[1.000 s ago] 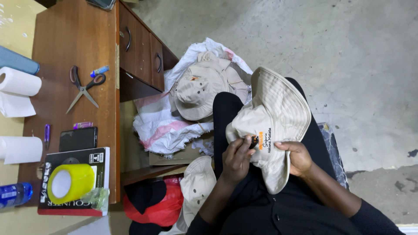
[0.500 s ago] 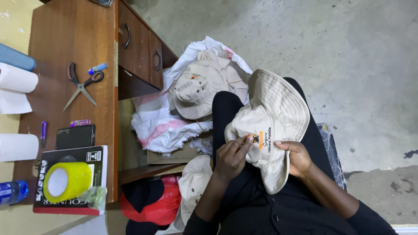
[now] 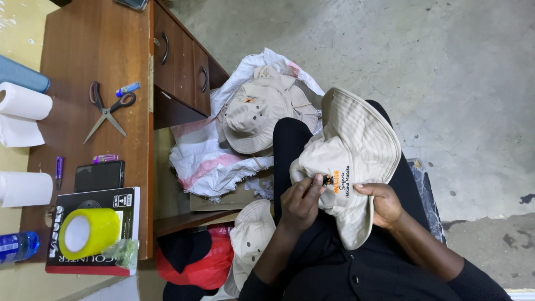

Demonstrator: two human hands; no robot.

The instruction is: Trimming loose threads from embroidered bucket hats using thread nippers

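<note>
Here, in the head view, I look straight down at my lap, where a beige wide-brimmed hat rests across my knee, its crown towards my body and its brim fanning away towards the concrete floor. My left hand sits at the near edge of the crown, fingers pinched together on a small dark thing pressed against the embroidered patch; I cannot tell what that thing is. My right hand is closed on the hat's fabric just beside the patch, thumb on top, holding the cloth taut. So the patch lies between my two hands, the left one touching it, the right one a little off to the side. The hat's long axis runs away from me, brim outermost.

To the left, a second beige hat lies on a white sack on the floor, well apart from my hands, and a third hat pokes out near my left elbow. On the wooden desk I see scissors, a yellow tape roll, a phone and paper rolls.
</note>
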